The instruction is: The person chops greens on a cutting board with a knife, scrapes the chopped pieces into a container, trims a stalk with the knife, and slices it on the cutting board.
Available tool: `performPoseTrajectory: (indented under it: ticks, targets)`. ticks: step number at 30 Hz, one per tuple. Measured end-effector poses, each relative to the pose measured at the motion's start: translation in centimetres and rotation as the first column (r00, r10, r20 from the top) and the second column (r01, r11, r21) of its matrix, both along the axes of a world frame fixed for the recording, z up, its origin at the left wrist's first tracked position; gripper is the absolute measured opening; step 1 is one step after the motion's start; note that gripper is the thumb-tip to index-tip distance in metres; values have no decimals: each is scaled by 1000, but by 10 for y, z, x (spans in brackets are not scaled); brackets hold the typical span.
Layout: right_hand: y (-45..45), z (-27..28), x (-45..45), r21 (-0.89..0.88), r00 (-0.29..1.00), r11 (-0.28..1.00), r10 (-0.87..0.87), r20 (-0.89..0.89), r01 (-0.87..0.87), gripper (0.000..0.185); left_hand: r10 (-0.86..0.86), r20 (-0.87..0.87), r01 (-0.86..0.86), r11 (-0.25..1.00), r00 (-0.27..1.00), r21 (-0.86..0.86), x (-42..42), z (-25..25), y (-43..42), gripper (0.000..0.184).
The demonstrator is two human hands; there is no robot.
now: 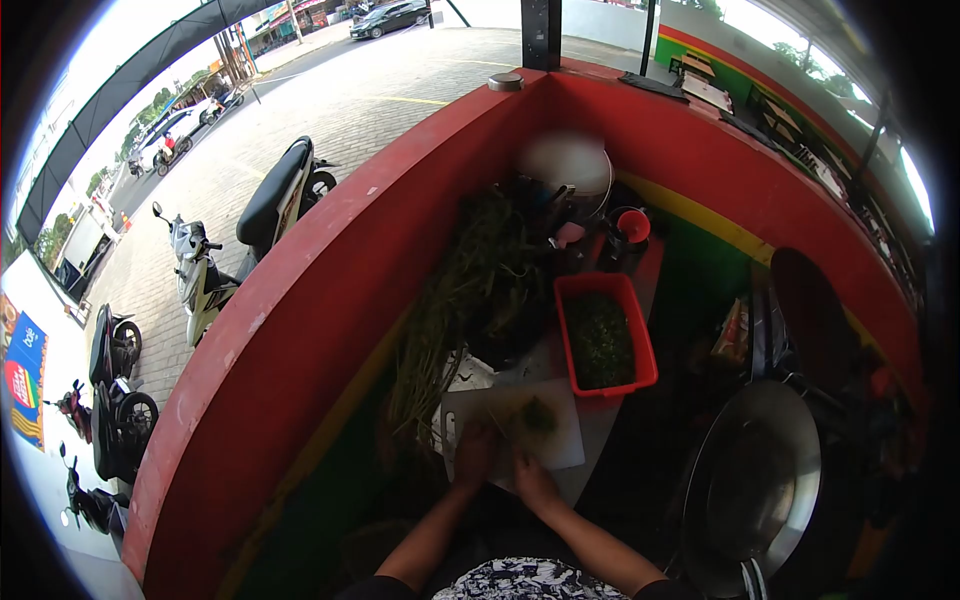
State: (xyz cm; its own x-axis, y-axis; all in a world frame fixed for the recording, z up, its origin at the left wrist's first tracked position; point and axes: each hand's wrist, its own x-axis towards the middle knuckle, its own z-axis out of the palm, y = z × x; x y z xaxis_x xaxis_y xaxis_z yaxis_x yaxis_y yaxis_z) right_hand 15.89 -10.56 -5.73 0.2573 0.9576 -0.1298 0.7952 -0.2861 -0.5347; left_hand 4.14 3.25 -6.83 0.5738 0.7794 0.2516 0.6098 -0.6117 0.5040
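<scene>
A white cutting board [566, 440] lies in front of me with a small heap of chopped greens [540, 415] on it. My left hand [475, 452] rests over the board's left part; its fingers are too dark and blurred to make out. Beside it, my right hand [534, 480] is closed at the board's near edge. A thin edge, apparently the blade of a knife [499, 424], runs up from the right hand between the hands and the greens. Just beyond the board stands a red plastic basin [650, 372] holding cut greens.
Long leafy stalks [425, 360] lie left of the board. A whitish bucket [592, 180] and a red cup [633, 225] stand farther back. At right is a large metal wok [755, 490]. A red wall [330, 290] curves around the workspace, with parked motorbikes [205, 265] outside.
</scene>
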Motion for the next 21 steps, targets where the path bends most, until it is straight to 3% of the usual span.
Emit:
performPoseTrajectory:
  ticks: [3,5,9,15,18,20,21]
  targets:
    - [6,-16,2,106,999,994,-2,47,-3,54,-16,-5,16,1000,1000,0,1,3,-1,22]
    - [7,-13,4,67,997,995,-72,30,70,56,-17,-180,2,997,984,-83,7,6,1,21]
    - [1,2,13,22,992,992,-128,-10,128,56,-58,-174,47,997,983,-67,19,-6,5,22]
    - [-9,2,8,71,998,995,-66,11,65,54,-61,-132,57,998,989,-33,21,-6,8,21]
    - [-8,5,7,3,998,998,-64,17,64,53,-105,-140,113,992,985,53,22,-2,8,22]
    - [0,-4,9,-11,999,1000,-28,16,29,58,-43,-152,25,993,987,-117,22,8,6,24]
    - [4,-13,9,-10,999,999,-30,16,30,58,-45,-153,27,993,987,-117,21,7,5,24]
